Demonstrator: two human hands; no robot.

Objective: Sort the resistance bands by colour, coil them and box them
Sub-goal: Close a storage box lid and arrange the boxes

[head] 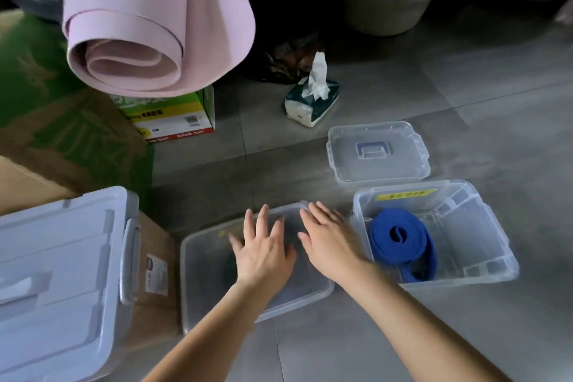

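Note:
A clear plastic box (204, 285) sits on the floor in front of me with its lid on. My left hand (263, 251) and my right hand (328, 242) both lie flat on that lid with straight fingers. Something dark shows faintly through the lid; I cannot tell what it is. To the right stands a second clear box (483, 232), open, with a yellow label on its far wall. A coiled blue resistance band (403, 242) lies inside it. Its loose clear lid (376, 153) with a blue handle rests on the floor behind it.
A large grey lidded bin (62, 273) stands at the left on cardboard boxes. A rolled pink mat (148, 31) hangs above a green carton (173, 115). A tissue pack (311, 99) lies on the grey tiled floor behind the boxes.

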